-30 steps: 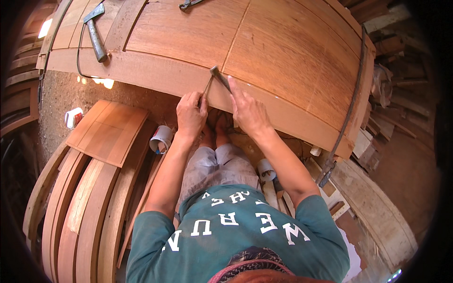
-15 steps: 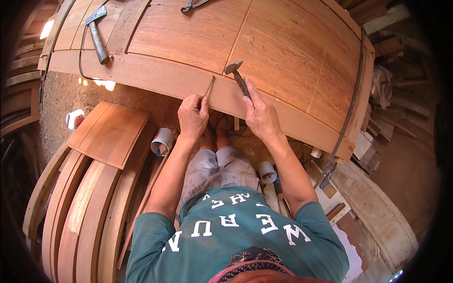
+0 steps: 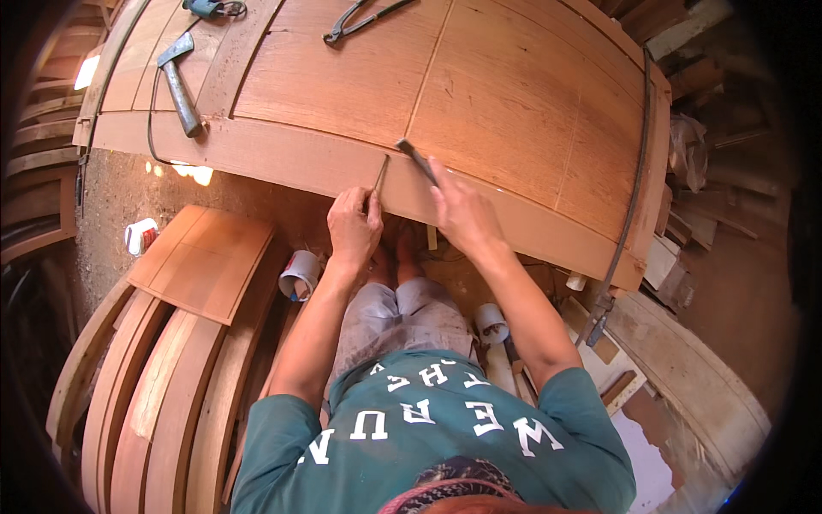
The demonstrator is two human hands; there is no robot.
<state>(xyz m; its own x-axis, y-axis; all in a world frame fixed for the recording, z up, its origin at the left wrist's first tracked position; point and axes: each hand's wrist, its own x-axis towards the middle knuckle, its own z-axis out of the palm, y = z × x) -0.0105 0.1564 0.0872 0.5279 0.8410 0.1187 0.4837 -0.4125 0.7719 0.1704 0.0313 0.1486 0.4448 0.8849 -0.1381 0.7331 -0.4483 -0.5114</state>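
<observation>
My left hand (image 3: pixel 354 227) pinches a slender rod (image 3: pixel 382 174), its far end at the near rail of a large wooden door panel (image 3: pixel 334 94). The fingers cover the rod's near end, and its exact kind is unclear. My right hand (image 3: pixel 465 214) grips a small hammer (image 3: pixel 417 160), slightly blurred. Its head hangs over the panel edge, just right of the rod's tip and apart from it. Further off on the panel lie a second hammer (image 3: pixel 178 90) with a grey handle, toward the left, and metal pincers (image 3: pixel 364 21).
A long bar clamp (image 3: pixel 632 206) crosses the panel's right end. A dark cable (image 3: pixel 151 128) hangs at the left. Curved timber pieces (image 3: pixel 163 398) with a small panel (image 3: pixel 205 261) on top stand lower left. White buckets (image 3: pixel 300 274) (image 3: pixel 490 323) flank my legs.
The hammer in my right hand has tilted, its head now lower and closer to the rod. The left hand keeps its hold. The whole view has shifted slightly, bringing more of the pincers into sight.
</observation>
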